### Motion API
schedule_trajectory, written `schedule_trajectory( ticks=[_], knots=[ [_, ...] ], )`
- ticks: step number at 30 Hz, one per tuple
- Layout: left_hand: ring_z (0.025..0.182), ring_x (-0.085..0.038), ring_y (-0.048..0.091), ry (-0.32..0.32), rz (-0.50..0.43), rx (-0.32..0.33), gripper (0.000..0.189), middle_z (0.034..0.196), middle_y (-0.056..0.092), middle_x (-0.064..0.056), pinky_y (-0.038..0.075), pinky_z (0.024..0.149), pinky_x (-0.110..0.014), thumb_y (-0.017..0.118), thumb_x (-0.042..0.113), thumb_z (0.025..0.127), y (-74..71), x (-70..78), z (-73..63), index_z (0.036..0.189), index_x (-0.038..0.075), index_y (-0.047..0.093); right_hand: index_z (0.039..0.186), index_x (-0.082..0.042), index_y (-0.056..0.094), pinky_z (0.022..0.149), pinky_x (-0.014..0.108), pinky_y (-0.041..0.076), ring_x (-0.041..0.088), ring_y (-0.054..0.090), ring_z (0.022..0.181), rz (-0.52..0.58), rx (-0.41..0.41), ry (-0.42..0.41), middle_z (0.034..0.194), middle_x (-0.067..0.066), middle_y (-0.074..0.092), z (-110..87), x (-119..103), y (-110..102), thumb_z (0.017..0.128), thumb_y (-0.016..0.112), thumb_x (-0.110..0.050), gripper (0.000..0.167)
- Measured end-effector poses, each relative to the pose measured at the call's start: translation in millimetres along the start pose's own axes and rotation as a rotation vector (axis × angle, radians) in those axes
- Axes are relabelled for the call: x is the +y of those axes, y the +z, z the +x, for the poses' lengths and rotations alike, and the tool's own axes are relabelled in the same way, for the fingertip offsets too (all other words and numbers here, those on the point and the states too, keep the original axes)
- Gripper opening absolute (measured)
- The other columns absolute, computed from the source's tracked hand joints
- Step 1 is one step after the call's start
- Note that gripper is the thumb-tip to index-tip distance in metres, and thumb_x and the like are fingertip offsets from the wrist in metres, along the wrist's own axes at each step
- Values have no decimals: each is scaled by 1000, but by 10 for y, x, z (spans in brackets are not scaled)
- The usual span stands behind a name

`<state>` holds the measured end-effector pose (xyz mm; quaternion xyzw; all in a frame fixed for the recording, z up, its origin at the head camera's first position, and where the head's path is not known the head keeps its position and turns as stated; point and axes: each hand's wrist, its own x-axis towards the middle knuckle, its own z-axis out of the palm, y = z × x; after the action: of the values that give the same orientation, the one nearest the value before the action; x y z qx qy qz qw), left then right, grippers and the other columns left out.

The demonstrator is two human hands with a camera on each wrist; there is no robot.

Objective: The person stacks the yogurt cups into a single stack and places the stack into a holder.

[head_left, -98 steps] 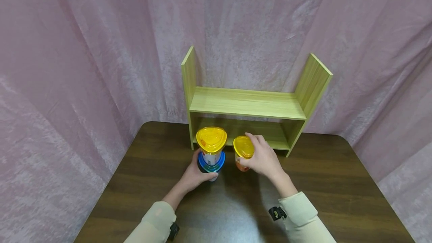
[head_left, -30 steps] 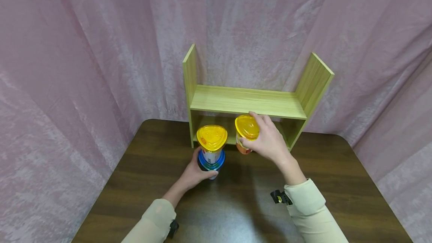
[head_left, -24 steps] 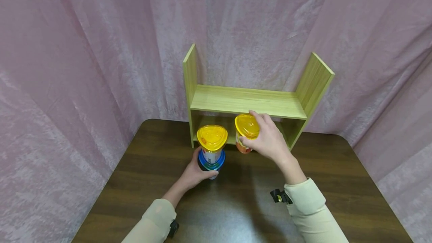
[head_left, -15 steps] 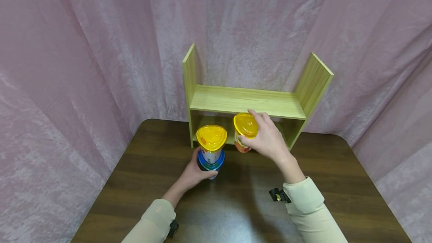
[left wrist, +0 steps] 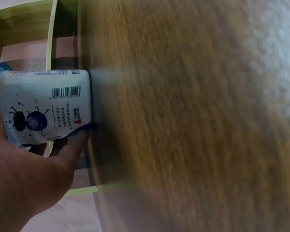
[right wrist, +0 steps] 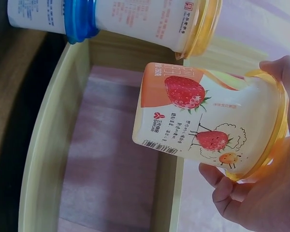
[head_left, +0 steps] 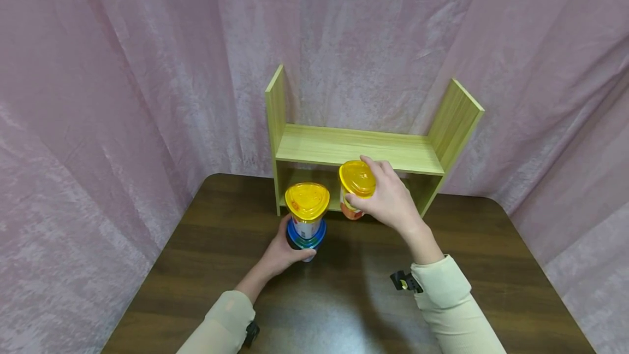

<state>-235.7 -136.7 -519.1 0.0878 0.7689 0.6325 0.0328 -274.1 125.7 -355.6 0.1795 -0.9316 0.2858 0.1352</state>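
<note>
In the head view my left hand point(head_left: 280, 255) grips a blue-lidded yogurt cup point(head_left: 307, 242) standing on the table; its white side with a barcode point(left wrist: 48, 106) shows in the left wrist view. On that cup's lid stands a second yogurt cup with a yellow lid point(head_left: 307, 201). To the right, my right hand point(head_left: 390, 201) holds a strawberry yogurt cup point(head_left: 357, 179), also yellow-lidded, above the table before the shelf. Thumb and fingers are around its lid end, and strawberry pictures point(right wrist: 183, 92) cover its side. It is apart from the stacked cups.
A light wooden two-tier shelf point(head_left: 361, 149) stands at the back of the dark brown table point(head_left: 221, 223), close behind the cups. Pink curtains point(head_left: 147, 70) hang behind and at both sides.
My right hand has lifted the strawberry yogurt cup from beside the stack, up and away from me, and lately a little higher. My left hand has kept its grip on the blue-lidded cup.
</note>
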Motion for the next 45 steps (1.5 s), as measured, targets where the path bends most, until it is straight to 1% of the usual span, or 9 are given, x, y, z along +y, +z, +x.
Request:
schedule_trajectory(
  ticks=[7,11,19,28,32,35,39,45],
  knots=[
    [129,-40,49,9,-3,11,102,145,45,-20,36,110,-61,87,12,81,9,-14,-1,157,11,19,153,-16,44,74,46,55,30,60,90,1,2,-12,125,13,53,16,-26,-19,77,81,-46,90],
    [129,-40,49,13,-2,11,102,145,45,-20,36,110,-61,87,12,81,8,-12,-5,157,11,19,153,-17,43,74,46,55,30,60,90,1,6,-8,126,13,53,30,-38,-36,77,80,-47,90],
    [129,-39,49,17,18,11,103,146,45,-19,37,110,-61,88,14,81,0,0,-15,157,10,19,151,-21,44,77,48,54,30,60,97,15,11,-18,133,12,53,38,-46,-55,77,81,-46,86],
    [129,-39,49,14,18,9,103,146,45,-19,37,109,-61,88,14,80,-3,2,-13,157,11,19,150,-22,45,75,46,55,30,61,92,20,20,-6,128,12,53,55,-68,-89,78,80,-47,84],
    [129,-39,49,5,29,15,106,146,43,-20,37,109,-61,88,14,80,11,-170,62,158,12,17,150,-22,45,74,45,56,29,60,92,21,21,-13,127,11,53,69,-94,-104,79,80,-47,83],
    [130,-39,48,8,37,25,108,148,43,-18,37,109,-62,88,15,80,19,-343,133,159,16,15,150,-22,45,74,45,55,29,60,92,15,24,-20,127,11,53,85,-110,-109,79,80,-48,84],
    [129,-36,50,19,35,30,106,147,44,-14,39,109,-60,89,19,80,8,-397,149,158,21,17,150,-22,45,74,46,55,30,60,93,9,20,-18,128,11,53,104,-136,-120,79,79,-49,83],
    [128,-33,51,27,30,14,106,146,45,-12,40,109,-58,90,25,79,-1,-393,139,157,25,18,150,-20,45,76,48,55,31,59,94,13,20,-20,127,13,53,133,-170,-144,79,79,-49,84]
  ],
)
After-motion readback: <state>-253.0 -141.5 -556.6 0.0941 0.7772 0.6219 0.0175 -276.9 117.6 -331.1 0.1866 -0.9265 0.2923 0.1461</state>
